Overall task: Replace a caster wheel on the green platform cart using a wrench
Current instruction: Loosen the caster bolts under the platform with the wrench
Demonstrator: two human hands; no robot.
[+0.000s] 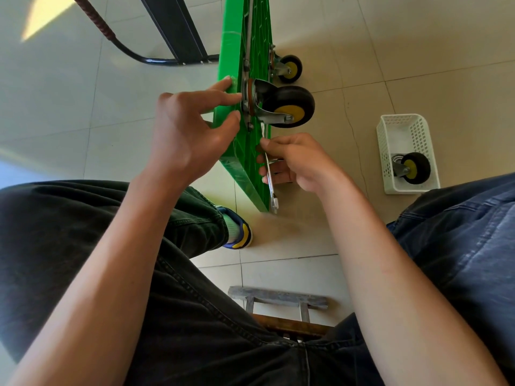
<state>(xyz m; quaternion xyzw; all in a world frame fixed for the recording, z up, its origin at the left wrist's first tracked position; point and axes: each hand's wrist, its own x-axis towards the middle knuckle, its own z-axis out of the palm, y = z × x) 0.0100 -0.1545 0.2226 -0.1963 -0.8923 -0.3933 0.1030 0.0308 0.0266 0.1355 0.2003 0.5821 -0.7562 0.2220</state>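
The person wears dark jeans (83, 246), bare forearms without sleeves, a pale green sock (231, 225) and a blue-yellow sneaker (241, 232).

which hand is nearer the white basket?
Right. The right hand, gripping the wrench, sits beside the cart toward the white basket; the left hand is across the cart's edge.

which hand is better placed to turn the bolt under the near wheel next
Right. The right hand already grips the wrench, its head up at the wheel plate. The left hand only rests fingers on the cart.
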